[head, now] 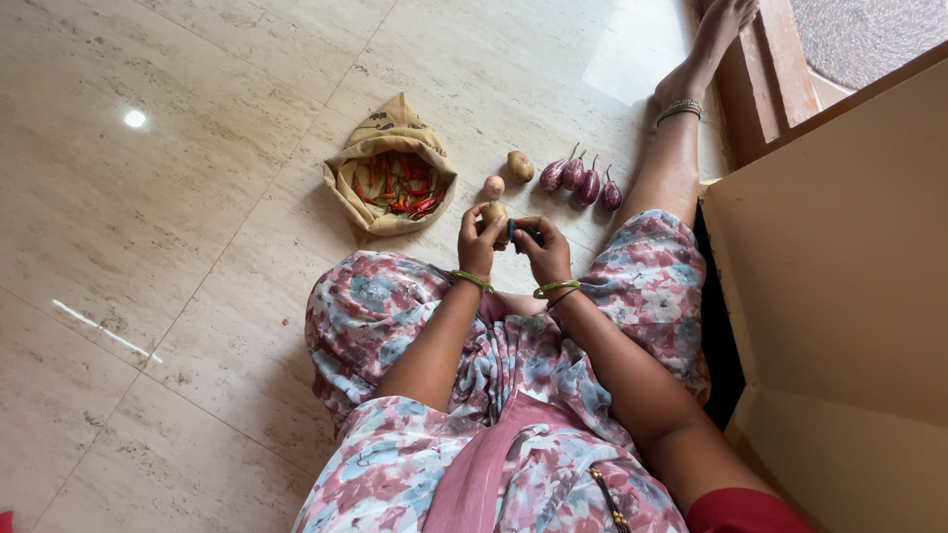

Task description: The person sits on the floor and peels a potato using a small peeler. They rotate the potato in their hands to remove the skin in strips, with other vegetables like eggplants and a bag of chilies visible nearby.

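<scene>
I sit on a tiled floor in a floral garment. My left hand [478, 241] grips a brown potato [493, 212] held up over my lap. My right hand [543, 251] is closed on a small dark blue-handled tool [521, 235], probably a peeler, pressed against the potato's right side. Both wrists wear green bangles. On the floor just beyond my hands lie another potato [519, 165], a small pinkish onion [493, 186] and several small purple eggplants [581, 181].
An open brown paper bag [392, 133] holding red chillies and green pieces sits on the floor at the far left of the vegetables. My right leg [673, 148] stretches toward a wooden door frame. A large beige cardboard panel [839, 257] stands at my right.
</scene>
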